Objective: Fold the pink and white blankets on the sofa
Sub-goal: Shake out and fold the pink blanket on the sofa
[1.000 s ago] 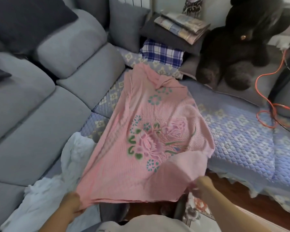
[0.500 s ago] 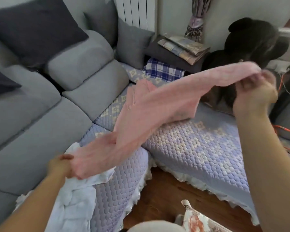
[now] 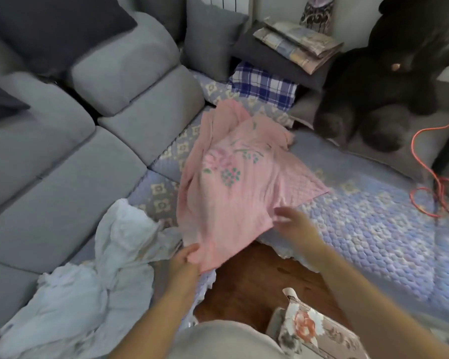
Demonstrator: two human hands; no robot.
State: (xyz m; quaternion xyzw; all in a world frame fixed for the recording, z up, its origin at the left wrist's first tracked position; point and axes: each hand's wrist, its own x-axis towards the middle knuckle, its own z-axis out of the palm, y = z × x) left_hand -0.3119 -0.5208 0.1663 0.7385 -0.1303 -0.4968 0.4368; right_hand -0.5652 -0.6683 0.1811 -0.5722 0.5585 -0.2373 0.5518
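Left hand (image 3: 186, 257) pinches pink blanket (image 3: 231, 187) corner, anchoring fold; right hand (image 3: 294, 224) loose-fingered at edge, likely smoothing; white blanket (image 3: 88, 275) crumpled, unfolded.

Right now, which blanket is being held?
The pink floral blanket; the left hand grips its near corner. The crumpled white blanket lies untouched beside it.

Pink blanket (image 3: 233, 187) on sofa (image 3: 62, 156), right of white blanket (image 3: 88, 281)

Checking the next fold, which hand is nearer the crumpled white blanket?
Left. The left hand grips the pink blanket right beside the white blanket; the right hand sits farther right.
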